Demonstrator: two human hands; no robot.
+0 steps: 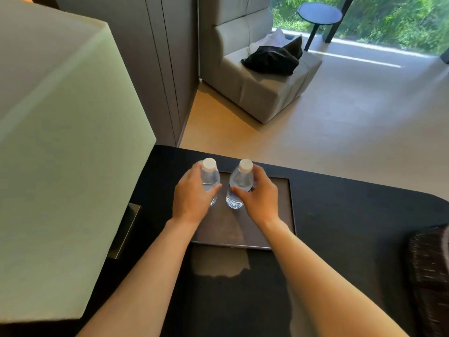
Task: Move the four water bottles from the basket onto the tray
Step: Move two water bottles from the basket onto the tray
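Note:
Two clear water bottles with white caps stand upright side by side at the far end of a dark rectangular tray (279,215) on the black table. My left hand (192,193) is wrapped around the left bottle (210,176). My right hand (257,195) grips the right bottle (240,183). Both bottle bases rest on or just above the tray surface; I cannot tell which. A dark woven basket (430,276) sits at the right edge of the view, its inside hidden.
A large pale lampshade (60,142) fills the left side, close to my left arm, with its metal base (126,229) on the black table (340,227). Beyond the table are wall panels, a grey armchair with dark clothes (269,59) and a round side table (319,13).

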